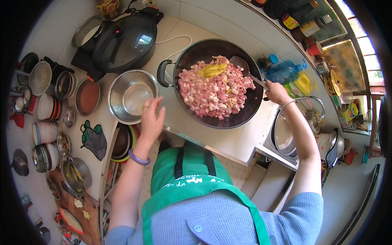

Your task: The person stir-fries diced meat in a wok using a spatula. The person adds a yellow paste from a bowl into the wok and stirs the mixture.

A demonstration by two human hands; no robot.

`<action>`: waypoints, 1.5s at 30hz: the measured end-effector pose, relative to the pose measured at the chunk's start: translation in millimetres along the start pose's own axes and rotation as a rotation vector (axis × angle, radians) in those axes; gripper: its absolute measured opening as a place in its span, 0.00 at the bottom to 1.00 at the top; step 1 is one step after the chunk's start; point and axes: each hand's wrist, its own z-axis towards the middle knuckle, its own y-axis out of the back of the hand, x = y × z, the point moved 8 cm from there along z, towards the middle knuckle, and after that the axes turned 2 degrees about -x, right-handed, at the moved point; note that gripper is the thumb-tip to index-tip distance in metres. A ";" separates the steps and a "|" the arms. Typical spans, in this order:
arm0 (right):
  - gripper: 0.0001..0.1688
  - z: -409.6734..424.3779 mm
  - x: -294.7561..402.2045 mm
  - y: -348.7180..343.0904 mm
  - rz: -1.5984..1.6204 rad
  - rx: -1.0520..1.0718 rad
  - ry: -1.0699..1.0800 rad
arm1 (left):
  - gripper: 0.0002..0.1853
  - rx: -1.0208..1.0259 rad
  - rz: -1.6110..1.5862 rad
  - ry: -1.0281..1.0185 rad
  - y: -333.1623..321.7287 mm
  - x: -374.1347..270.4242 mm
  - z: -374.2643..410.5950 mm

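Observation:
A dark wok [217,122] on the counter holds diced raw meat [211,95], with a yellow paste-like mass [212,70] on top. My right hand [278,92] grips the handle of a metal spatula [243,65], whose blade rests in the wok at the meat's upper right edge. My left hand [152,118] is over the near right rim of a stainless steel bowl [124,113], its fingers apart and nothing held in them. Whether it touches the rim I cannot tell. The bowl stands left of the wok and looks nearly empty inside.
A black lidded electric pan [122,46] stands behind the bowl. Left are a bowl of reddish liquid [88,96], stacked bowls [46,133], a grey-green glove [94,141] and a wooden cutting board [73,205]. A blue plastic bottle [281,72] and the sink [269,141] are right.

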 end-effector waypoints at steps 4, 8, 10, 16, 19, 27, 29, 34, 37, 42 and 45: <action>0.11 6.1 11.7 63.4 -0.079 -0.041 0.047 | 0.20 -0.139 0.102 0.015 -19.7 22.6 52.0; 0.08 27.8 40.6 107.9 -0.333 -0.079 0.121 | 0.19 -0.345 0.293 -0.043 -31.6 40.1 92.0; 0.08 46.5 48.5 106.8 -0.374 -0.052 0.185 | 0.18 -0.152 -0.131 0.359 -49.0 64.2 115.2; 0.09 96.9 125.2 87.3 -0.290 0.046 0.529 | 0.12 0.084 -0.416 0.635 -70.7 74.7 134.4; 0.09 80.9 142.7 85.3 -0.310 0.086 0.600 | 0.12 0.019 -0.415 0.612 -66.0 81.1 134.1; 0.10 17.9 112.4 166.4 -0.442 -0.078 0.445 | 0.12 0.013 -0.397 0.626 -66.6 83.4 135.2; 0.10 29.7 96.9 162.9 -0.575 -0.058 0.322 | 0.12 0.021 -0.402 0.626 -68.5 82.5 137.0; 0.08 42.5 67.2 110.4 -0.582 0.158 0.279 | 0.12 0.022 -0.442 0.632 -69.4 80.6 135.3; 0.09 44.2 31.5 82.0 -0.365 0.258 0.169 | 0.13 0.023 -0.394 0.649 -67.9 86.5 131.8; 0.09 72.1 34.4 20.9 0.139 0.311 0.279 | 0.14 -0.028 -0.253 0.540 -64.7 83.2 134.3; 0.08 87.5 68.7 15.5 0.179 0.239 0.366 | 0.15 -0.015 -0.252 0.526 -66.8 86.3 137.8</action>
